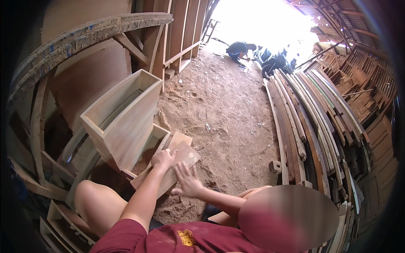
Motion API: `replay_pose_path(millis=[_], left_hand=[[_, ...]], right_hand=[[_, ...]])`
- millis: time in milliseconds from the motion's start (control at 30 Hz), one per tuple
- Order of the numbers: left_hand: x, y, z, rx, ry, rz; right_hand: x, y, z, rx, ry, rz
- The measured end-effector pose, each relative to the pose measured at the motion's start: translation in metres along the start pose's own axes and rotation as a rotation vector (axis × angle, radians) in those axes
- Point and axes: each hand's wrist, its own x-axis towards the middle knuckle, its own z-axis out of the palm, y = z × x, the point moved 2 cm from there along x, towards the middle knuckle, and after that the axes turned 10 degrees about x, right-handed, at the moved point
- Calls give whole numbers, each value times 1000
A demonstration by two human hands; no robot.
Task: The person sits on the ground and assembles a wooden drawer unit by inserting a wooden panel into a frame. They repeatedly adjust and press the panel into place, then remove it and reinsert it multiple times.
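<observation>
A flat, pale wooden board (187, 157) lies slanted in front of me, between my knees. My left hand (163, 160) is closed at its left edge, fingers curled and thumb toward the far end; the fingertips are hidden. Against the board's right side rests my right hand (188, 182), fingers stretched and spread. Another light piece of wood (181, 138) shows just beyond the board. To the left, a low open wooden box (159, 134) sits beside my left hand, and a taller, long open box (126, 130) stands against it.
A curved-looking rough wooden bench (97, 31) stands at the left, near tall wooden frames (185, 33). Long planks (306, 122) are stacked at the right, with a small wooden block (275, 167) beside them. Far off, a person (239, 50) crouches near a motorcycle (274, 61) on the dirt floor (228, 105).
</observation>
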Motion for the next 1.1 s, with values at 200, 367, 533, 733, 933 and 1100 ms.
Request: replay_pose_path(millis=[200, 367, 533, 733, 933, 1100], left_hand=[[-2, 6, 1, 16, 7, 37], [-1, -4, -2, 19, 12, 5], [1, 4, 0, 29, 17, 24], [-2, -4, -2, 1, 12, 4], [2, 3, 3, 9, 37, 32], [4, -3, 3, 21, 13, 8]], right_hand=[[23, 68, -19, 136, 24, 217], [1, 13, 3, -32, -21, 33], [17, 50, -20, 99, 76, 224], [-8, -16, 3, 9, -46, -97], [23, 62, -20, 227, 42, 269], [9, 8, -3, -1, -3, 34]])
